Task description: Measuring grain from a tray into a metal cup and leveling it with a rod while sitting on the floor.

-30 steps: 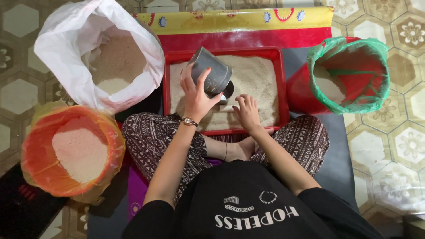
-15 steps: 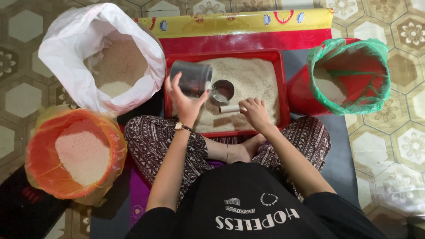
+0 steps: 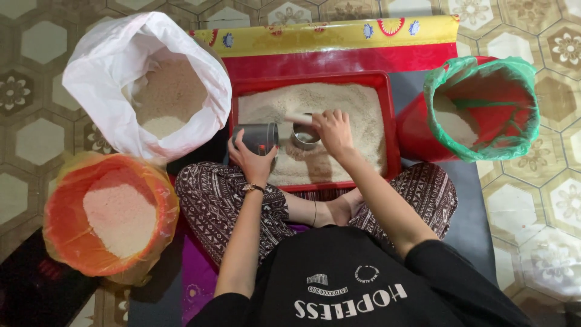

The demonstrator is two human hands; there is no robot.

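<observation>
Left hand (image 3: 253,158): wrapped around a grey metal can (image 3: 256,138), held on its side over the tray's 9 o'clock edge, mouth turned toward 3 o'clock.
Right hand (image 3: 332,130): fingers curled down onto a small round metal cup (image 3: 304,137), sunk upright in the grain – just beside the can, at its 3 o'clock.
Tray (image 3: 389,130): red, rectangular, filled with pale grain (image 3: 351,109); lies in front of crossed legs in patterned trousers (image 3: 212,206).
White sack (image 3: 115,91): open, at 10 o'clock from the tray, grain inside.
Orange-lined bucket (image 3: 66,224): at 8 o'clock, holding whiter grain.
Green-lined red bucket (image 3: 484,109): at 3 o'clock – only a little grain at the bottom.
Mat (image 3: 327,36): yellow and red, at 12 o'clock, on patterned floor tiles (image 3: 544,200).
</observation>
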